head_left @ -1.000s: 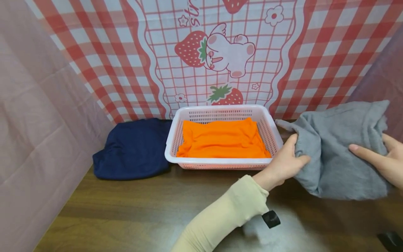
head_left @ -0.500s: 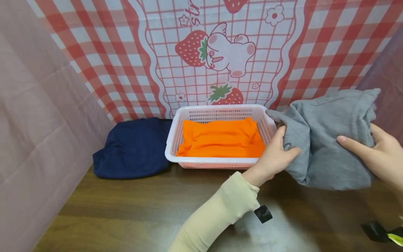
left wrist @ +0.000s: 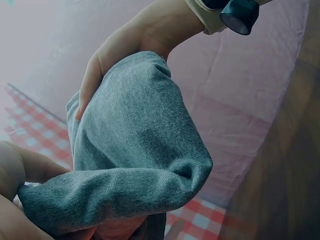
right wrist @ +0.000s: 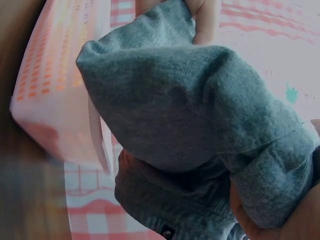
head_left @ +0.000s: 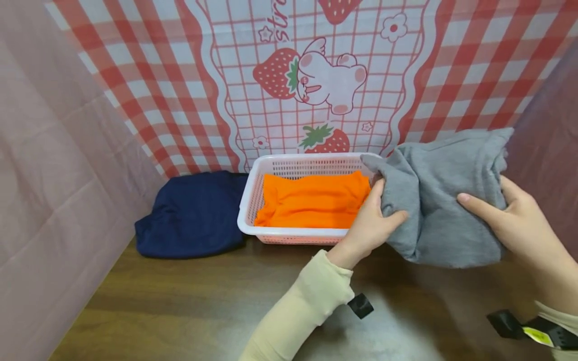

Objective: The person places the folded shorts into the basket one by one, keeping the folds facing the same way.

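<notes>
A folded grey garment (head_left: pixel 444 200) of soft knit is held up above the table, at the right end of the basket. My left hand (head_left: pixel 372 220) grips its left side, thumb on the near face. On the opposite side, my right hand (head_left: pixel 519 220) holds the edge with its thumb laid across the front. From the right wrist view, the cloth (right wrist: pixel 160 100) hangs in folds, and a dark band with a small badge shows below. Fingers behind the cloth are partly hidden. An orange folded cloth (head_left: pixel 316 200) lies inside the pink-and-white plastic basket (head_left: pixel 293 231).
A navy folded cloth (head_left: pixel 191 215) lies on the wooden table (head_left: pixel 180 301), left of the basket. Red-and-white checked fabric (head_left: pixel 171 90) hangs behind, with a pink curtain (head_left: pixel 58 175) along the left side. The grey garment covers the basket's right end.
Both hands have carried the grey garment leftward, from beside the basket to over its right end. It rose slightly at first. The orange and navy cloths stay where they were.
</notes>
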